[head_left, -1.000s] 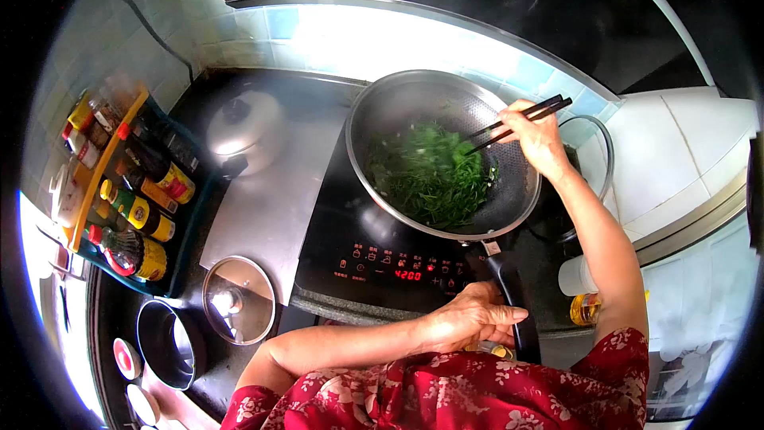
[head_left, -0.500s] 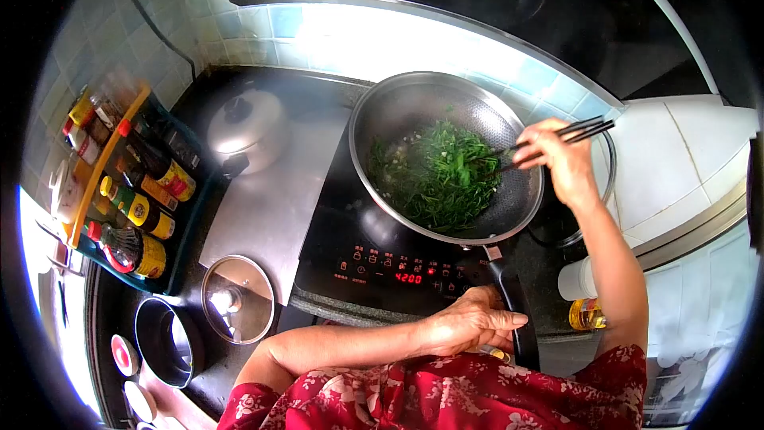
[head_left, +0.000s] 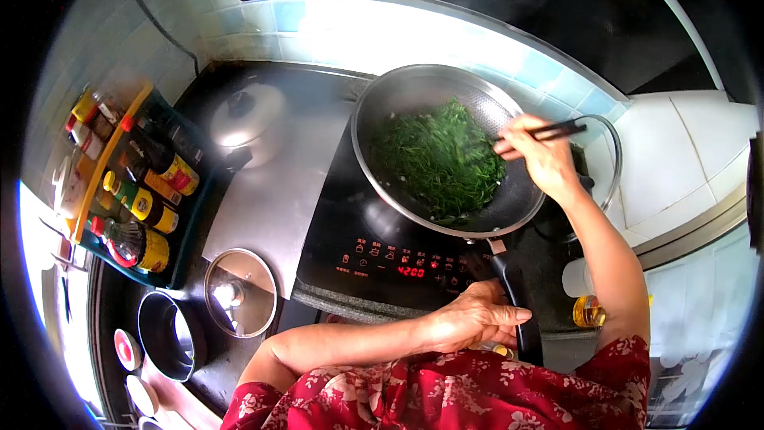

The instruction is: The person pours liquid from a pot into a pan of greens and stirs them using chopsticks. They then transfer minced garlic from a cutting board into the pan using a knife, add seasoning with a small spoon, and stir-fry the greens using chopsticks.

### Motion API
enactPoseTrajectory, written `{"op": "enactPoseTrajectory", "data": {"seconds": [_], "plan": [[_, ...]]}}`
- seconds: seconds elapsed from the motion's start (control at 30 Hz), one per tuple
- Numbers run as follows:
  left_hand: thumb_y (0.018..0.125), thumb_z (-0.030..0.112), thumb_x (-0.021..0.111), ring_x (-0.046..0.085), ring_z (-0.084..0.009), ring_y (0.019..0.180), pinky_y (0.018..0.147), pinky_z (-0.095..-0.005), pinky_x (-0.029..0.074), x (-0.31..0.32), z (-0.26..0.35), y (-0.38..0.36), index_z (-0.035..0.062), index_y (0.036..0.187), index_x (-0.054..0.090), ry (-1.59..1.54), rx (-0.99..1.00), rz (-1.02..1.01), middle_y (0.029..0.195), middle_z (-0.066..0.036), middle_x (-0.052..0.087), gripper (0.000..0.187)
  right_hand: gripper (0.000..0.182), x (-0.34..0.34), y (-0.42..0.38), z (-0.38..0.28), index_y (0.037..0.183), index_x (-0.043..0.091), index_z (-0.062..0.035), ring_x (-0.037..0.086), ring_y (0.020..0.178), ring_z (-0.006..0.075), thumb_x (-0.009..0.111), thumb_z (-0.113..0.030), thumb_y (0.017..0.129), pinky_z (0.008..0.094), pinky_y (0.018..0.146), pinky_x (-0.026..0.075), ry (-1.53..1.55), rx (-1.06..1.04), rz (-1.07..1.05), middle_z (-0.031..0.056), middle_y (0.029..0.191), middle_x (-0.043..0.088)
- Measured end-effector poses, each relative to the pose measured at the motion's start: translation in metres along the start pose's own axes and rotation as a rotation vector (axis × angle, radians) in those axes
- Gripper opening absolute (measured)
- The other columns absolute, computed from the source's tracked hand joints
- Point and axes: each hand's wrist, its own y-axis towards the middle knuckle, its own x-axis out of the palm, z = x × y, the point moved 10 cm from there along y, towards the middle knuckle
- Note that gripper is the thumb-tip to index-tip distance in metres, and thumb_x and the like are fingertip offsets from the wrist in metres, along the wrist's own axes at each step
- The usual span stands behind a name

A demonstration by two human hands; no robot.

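A wok (head_left: 521, 207) sits on the black induction cooker (head_left: 334, 227), its display lit red. Chopped leafy greens (head_left: 442, 159) with small pale bits are spread over the wok's bottom, steaming. My right hand (head_left: 541, 155) is closed around a pair of dark chopsticks (head_left: 563, 129) above the wok's right side; their lower ends are hidden by the hand and the greens. My left hand (head_left: 481, 317) is wrapped around the wok's black handle (head_left: 521, 314), thumb across it, with the other fingers partly hidden.
Left of the cooker stands a lidded pot (head_left: 251, 123). A glass lid (head_left: 240, 293) and a dark saucepan (head_left: 169, 334) are nearer me. A rack of sauce bottles (head_left: 143, 207) fills the left side. An oil bottle (head_left: 589, 312) is at the right.
The greens have shifted and spread toward the left of the wok. My right hand with the chopsticks has moved left and slightly lower. My left hand stays on the handle.
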Motion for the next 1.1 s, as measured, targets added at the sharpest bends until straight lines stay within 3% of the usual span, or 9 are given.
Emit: {"op": "enactPoseTrajectory", "data": {"seconds": [0.23, 0.37, 0.43, 0.57, 0.67, 0.87, 0.97, 1.0, 1.1], "plan": [[0.083, 0.008, 0.055, 0.058, -0.0221, 0.083, 0.073, -0.0364, 0.049, 0.004, 0.002, 0.001, -0.0025, 0.114, 0.039, 0.009, 0.049, -0.029, 0.095, -0.012, 0.056, 0.036, 0.009, -0.023, 0.001, -0.011, 0.080, 0.060, 0.0020, 0.062, 0.061, 0.0196, 0.057, -0.006, 0.080, 0.0254, 0.053, 0.053, 0.089, 0.008, 0.136, 0.0113, 0.074, 0.060], [0.083, 0.009, 0.054, 0.058, -0.0223, 0.082, 0.072, -0.0367, 0.050, -0.006, -0.006, 0.006, -0.0022, 0.114, 0.039, 0.048, 0.013, 0.002, 0.096, -0.012, 0.056, 0.036, 0.015, 0.016, 0.034, 0.017, 0.086, 0.058, 0.0032, 0.063, 0.073, 0.0207, 0.056, -0.011, 0.082, 0.0264, 0.060, 0.053, 0.118, -0.080, -0.053, 0.0133, 0.082, 0.061], [0.083, 0.008, 0.054, 0.059, -0.0224, 0.083, 0.071, -0.0373, 0.050, 0.002, -0.002, 0.004, -0.0013, 0.115, 0.038, 0.024, 0.042, -0.034, 0.097, -0.012, 0.055, 0.037, 0.015, 0.015, 0.069, 0.022, 0.085, 0.057, 0.0036, 0.063, 0.072, 0.0211, 0.056, -0.011, 0.082, 0.0267, 0.060, 0.052, -0.057, -0.126, 0.010, 0.0128, 0.081, 0.060], [0.083, 0.008, 0.054, 0.059, -0.0225, 0.083, 0.071, -0.0378, 0.050, 0.001, 0.000, 0.003, -0.0004, 0.115, 0.038, 0.037, 0.064, -0.023, 0.097, -0.012, 0.055, 0.036, 0.018, 0.003, 0.072, 0.012, 0.074, 0.058, 0.0024, 0.061, 0.060, 0.0174, 0.054, -0.013, 0.083, 0.0241, 0.050, 0.052, 0.211, -0.192, 0.080, 0.0131, 0.068, 0.060], [0.084, 0.007, 0.053, 0.059, -0.0225, 0.084, 0.072, -0.0382, 0.050, 0.003, 0.000, 0.004, 0.0000, 0.116, 0.038, 0.027, 0.069, -0.041, 0.098, -0.012, 0.055, 0.037, 0.017, 0.003, 0.039, -0.029, 0.073, 0.058, 0.0026, 0.061, 0.057, 0.0177, 0.053, -0.011, 0.082, 0.0248, 0.049, 0.052, -0.132, -0.266, 0.150, 0.0141, 0.065, 0.059], [0.084, 0.008, 0.053, 0.058, -0.0226, 0.086, 0.075, -0.0382, 0.050, 0.009, 0.003, 0.002, 0.0002, 0.117, 0.038, 0.012, 0.061, -0.039, 0.099, -0.011, 0.055, 0.037, 0.017, 0.042, -0.008, -0.002, 0.084, 0.057, 0.0049, 0.063, 0.068, 0.0240, 0.055, -0.012, 0.081, 0.0311, 0.057, 0.054, 0.175, 0.080, -0.119, 0.0153, 0.079, 0.060], [0.084, 0.008, 0.053, 0.059, -0.0226, 0.086, 0.076, -0.0381, 0.049, 0.006, 0.000, 0.006, 0.0003, 0.116, 0.039, 0.028, 0.052, -0.030, 0.098, -0.011, 0.055, 0.036, 0.017, 0.001, -0.002, -0.017, 0.084, 0.057, 0.0056, 0.063, 0.067, 0.0240, 0.053, -0.011, 0.081, 0.0318, 0.057, 0.054, 0.086, -0.006, 0.078, 0.0152, 0.078, 0.060], [0.084, 0.008, 0.053, 0.059, -0.0224, 0.086, 0.076, -0.0378, 0.049, 0.005, 0.001, 0.005, -0.0002, 0.116, 0.039, 0.030, 0.048, -0.028, 0.098, -0.011, 0.056, 0.036, 0.013, -0.002, -0.002, -0.016, 0.077, 0.059, 0.0046, 0.063, 0.062, 0.0222, 0.058, -0.008, 0.078, 0.0270, 0.052, 0.055, 0.127, 0.012, 0.119, 0.0180, 0.076, 0.060], [0.084, 0.008, 0.053, 0.059, -0.0220, 0.085, 0.075, -0.0372, 0.050, 0.007, 0.001, 0.004, -0.0010, 0.115, 0.039, 0.022, 0.046, -0.019, 0.097, -0.011, 0.056, 0.035, 0.019, -0.015, 0.017, 0.011, 0.084, 0.059, 0.0041, 0.062, 0.070, 0.0220, 0.054, -0.014, 0.083, 0.0285, 0.062, 0.054, 0.130, -0.107, 0.051, 0.0163, 0.083, 0.060]]}}
